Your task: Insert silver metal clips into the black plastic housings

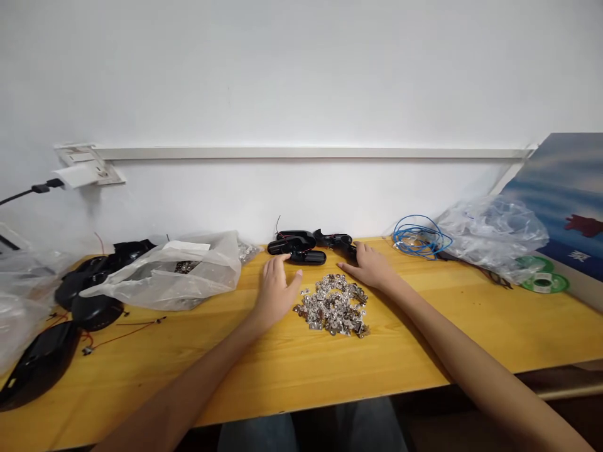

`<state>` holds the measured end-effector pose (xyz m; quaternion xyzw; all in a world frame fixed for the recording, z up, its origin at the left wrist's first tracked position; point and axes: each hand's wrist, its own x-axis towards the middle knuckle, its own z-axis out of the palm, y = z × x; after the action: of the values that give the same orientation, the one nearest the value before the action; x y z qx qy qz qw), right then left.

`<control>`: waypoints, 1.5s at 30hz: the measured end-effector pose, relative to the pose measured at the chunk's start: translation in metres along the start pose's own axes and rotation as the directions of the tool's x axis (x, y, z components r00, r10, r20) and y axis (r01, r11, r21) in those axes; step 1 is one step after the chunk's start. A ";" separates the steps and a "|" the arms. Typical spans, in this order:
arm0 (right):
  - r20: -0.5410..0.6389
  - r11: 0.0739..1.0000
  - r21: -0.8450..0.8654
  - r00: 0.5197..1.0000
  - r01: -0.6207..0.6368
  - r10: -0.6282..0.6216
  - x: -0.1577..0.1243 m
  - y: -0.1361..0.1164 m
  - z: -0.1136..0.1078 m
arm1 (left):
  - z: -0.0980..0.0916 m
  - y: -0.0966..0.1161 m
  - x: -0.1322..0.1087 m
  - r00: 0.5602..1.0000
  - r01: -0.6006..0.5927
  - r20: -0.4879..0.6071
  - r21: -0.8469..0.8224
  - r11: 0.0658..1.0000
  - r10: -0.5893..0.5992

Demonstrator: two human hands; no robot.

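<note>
1. Yellow wooden workbench (188, 376) runs along a white wall (301, 75), with a pale cable trunking (301, 152) fixed across the wall above the hands.
2. Left hand (277, 292) lies open, palm down, with its fingers spread and nothing in its grip. Its fingertips (284, 257) rest at the near edge of a black oval plastic casing (296, 256).
3. Right hand (370, 267) is also open and empty, held flat with a wide, relaxed spread. Its fingertips (354, 247) reach a jointed black plastic part (332, 239), just beside the oval casing.
4. Between the two hands, nearer the person than the black parts, sits a loose heap of small silver metal pieces (332, 306). It lies just beside the left hand.
5. Farther left of the left hand lie a translucent plastic bag (164, 273) with metal pieces inside and several black plastic shells (89, 295), with thin red wires (122, 336) among them.
6. Well right of the right hand are a coil of blue wire (417, 237), a crumpled clear plastic bag (492, 235) and green tape reels (541, 279).
</note>
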<state>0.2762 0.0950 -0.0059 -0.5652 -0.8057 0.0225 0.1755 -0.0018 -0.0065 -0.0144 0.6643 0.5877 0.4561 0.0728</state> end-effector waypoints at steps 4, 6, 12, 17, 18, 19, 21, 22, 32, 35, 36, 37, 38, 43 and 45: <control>-0.045 1.000 0.003 0.999 0.000 0.000 -0.008 0.002 -0.001 | 0.004 -0.014 0.007 0.993 0.103 -0.055 -0.028 0.994 -0.105; -0.130 0.995 0.093 0.991 0.043 -0.031 -0.006 -0.004 -0.007 | 0.007 -0.023 0.013 0.993 0.108 -0.047 -0.014 0.994 -0.108; -0.192 0.901 0.276 0.938 0.335 -0.290 0.014 -0.055 -0.016 | 0.013 -0.045 0.028 0.991 0.128 -0.032 0.047 0.991 -0.127; -0.005 0.886 0.291 0.927 0.360 -0.375 0.028 -0.089 -0.003 | 0.010 -0.045 0.026 0.991 0.129 0.018 0.007 0.992 -0.129; 0.020 0.896 0.292 0.935 0.333 -0.354 0.027 -0.092 0.000 | 0.008 -0.044 0.026 0.992 0.122 0.036 -0.029 0.992 -0.121; 0.039 0.908 0.287 0.944 0.304 -0.328 0.026 -0.094 0.001 | 0.007 -0.042 0.026 0.992 0.122 0.049 -0.068 0.990 -0.119; 0.065 0.929 0.262 0.956 0.259 -0.285 0.023 -0.097 0.002 | 0.005 -0.037 0.025 0.990 0.137 0.058 -0.138 0.981 -0.130; 0.079 0.936 0.251 0.958 0.247 -0.274 0.021 -0.097 0.002 | 0.004 -0.035 0.025 0.989 0.144 0.055 -0.165 0.976 -0.136; -0.035 0.825 0.504 0.961 0.254 -0.274 0.017 -0.093 -0.015 | -0.010 -0.009 0.018 0.998 0.052 0.061 -0.406 0.912 -0.029; 0.039 0.542 0.838 0.984 0.064 -0.175 0.009 -0.101 -0.020 | -0.014 -0.001 0.016 0.992 0.066 0.127 -0.514 0.855 -0.001; 0.097 0.406 0.913 0.983 -0.025 -0.159 0.007 -0.105 -0.020 | -0.014 0.001 0.015 0.987 0.069 0.160 -0.541 0.838 0.022; 0.158 0.272 0.956 0.975 -0.111 -0.157 0.004 -0.109 -0.018 | -0.014 0.004 0.014 0.980 0.071 0.191 -0.566 0.821 0.047; 0.211 0.156 0.970 0.963 -0.185 -0.168 0.002 -0.114 -0.015 | -0.014 0.006 0.014 0.974 0.071 0.215 -0.587 0.807 0.070; 0.216 0.040 0.976 0.958 -0.212 -0.190 -0.002 -0.127 -0.001 | -0.004 0.013 0.011 0.961 0.101 0.261 -0.643 0.759 0.093; 0.163 0.130 0.982 0.965 -0.139 -0.204 -0.003 -0.126 0.001 | 0.001 0.012 0.010 0.959 0.154 0.277 -0.684 0.713 0.058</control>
<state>0.1627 0.0471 0.0226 -0.2819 -0.6170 0.6174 0.3982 0.0068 -0.0013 -0.0022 0.6287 0.3724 0.5442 0.4122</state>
